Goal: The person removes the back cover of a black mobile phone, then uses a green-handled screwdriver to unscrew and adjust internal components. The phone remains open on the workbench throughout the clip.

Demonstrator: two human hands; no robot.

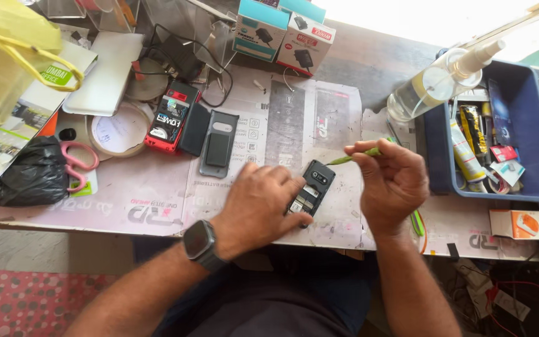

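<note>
A: Your left hand (258, 203) lies flat, palm down and fingers spread, pressing the small black phone (312, 188) onto the paper-covered table (157, 200). The phone sits back-up with its cover off, near the table's front edge, about the middle.

B: And your right hand (393, 184)?

A: It's curled closed round a thin green tool (352, 158). The tip points left and hangs just above the phone's far end; whether it touches, I can't tell.

B: What's around you?

A: A grey back cover (219, 144) lies just beyond your left hand, with a red and black phone (169, 117) to its left. Pink scissors (77, 163) lie far left. On your right, a blue tray (534, 181) holds small tubes and tools, with a clear spray bottle (437, 84) resting on its far corner.
</note>
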